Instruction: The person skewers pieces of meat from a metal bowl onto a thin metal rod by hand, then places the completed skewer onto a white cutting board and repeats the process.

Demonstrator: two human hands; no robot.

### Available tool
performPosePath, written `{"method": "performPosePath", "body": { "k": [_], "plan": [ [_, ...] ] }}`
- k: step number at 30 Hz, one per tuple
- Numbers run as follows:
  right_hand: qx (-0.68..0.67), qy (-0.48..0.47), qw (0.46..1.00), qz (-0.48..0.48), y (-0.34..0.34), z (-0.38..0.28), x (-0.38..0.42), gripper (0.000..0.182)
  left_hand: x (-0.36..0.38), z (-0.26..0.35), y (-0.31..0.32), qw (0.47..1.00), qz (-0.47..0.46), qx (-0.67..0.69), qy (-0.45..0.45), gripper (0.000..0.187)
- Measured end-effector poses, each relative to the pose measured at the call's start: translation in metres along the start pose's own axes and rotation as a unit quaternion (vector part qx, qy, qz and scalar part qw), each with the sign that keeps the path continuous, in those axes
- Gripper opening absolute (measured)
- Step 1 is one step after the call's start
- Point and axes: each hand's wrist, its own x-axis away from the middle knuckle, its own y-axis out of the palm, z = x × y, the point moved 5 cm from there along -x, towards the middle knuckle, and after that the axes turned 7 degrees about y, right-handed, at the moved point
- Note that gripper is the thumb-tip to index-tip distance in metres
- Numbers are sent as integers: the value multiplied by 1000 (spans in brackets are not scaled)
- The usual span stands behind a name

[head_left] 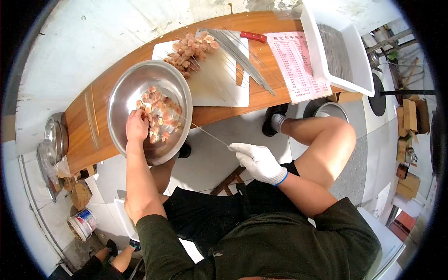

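My bare left hand (136, 126) reaches into a large steel bowl (126, 91) and its fingers close on sliced sausage pieces (161, 119) lying in the bottom. My right hand (258, 161), in a white glove, grips one end of a thin metal skewer (205, 133) whose tip points into the bowl, among the pieces. The bowl sits at the near edge of a wooden counter (84, 135), partly overhanging it.
A white cutting board (233, 93) behind the bowl carries finished sausage skewers (191, 51) and a bundle of bare skewers (242, 58). Beside it lie a red-handled knife (253, 36), a pink printed sheet (298, 65) and a white tray (326, 56). My knees are below.
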Motion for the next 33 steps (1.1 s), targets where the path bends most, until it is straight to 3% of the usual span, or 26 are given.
{"method": "performPosePath", "body": {
  "k": [2, 3, 5, 7, 8, 9, 11, 14, 22, 25, 31, 33],
  "plan": [
    [-10, 49, 998, -24, -1, -4, 1, 31, -1, -9, 9, 1000, 12, 5, 11, 25],
    [-15, 74, 997, -34, -2, -5, 2, 32, 0, -10, 4, 997, 27, 62, -25, 25],
    [-10, 20, 1000, -8, -3, -4, 4, 32, 10, -11, -6, 978, 56, 176, -95, 26],
    [-3, 0, 1000, -4, -4, -8, 5, 32, 25, -14, -16, 925, 148, 309, -163, 21],
    [-1, 9, 1000, -12, -4, -13, 6, 32, 37, -6, -25, 881, 170, 385, -216, 20],
    [2, 17, 1000, -22, -3, -16, 8, 32, 48, -6, -19, 804, 184, 522, -219, 19],
    [-25, -17, 999, -20, 5, -16, 10, 32, 67, -4, -2, 591, 199, 755, -206, 19],
    [-55, -24, 997, -40, 18, -14, 18, 31, 88, 39, -13, 503, 225, 801, -234, 22],
    [-27, -96, 995, -26, 22, -15, 34, 30, 95, 85, -27, 377, 222, 876, -204, 29],
    [-36, -90, 995, -18, 22, -15, 38, 31, 98, 91, -32, 391, 226, 875, -176, 34],
    [-30, -112, 993, 6, 19, -15, 39, 31, 101, 92, -34, 360, 188, 903, -140, 32],
    [-29, -113, 993, 7, 19, -17, 40, 31, 100, 91, -34, 381, 193, 892, -147, 31]
  ]
}}
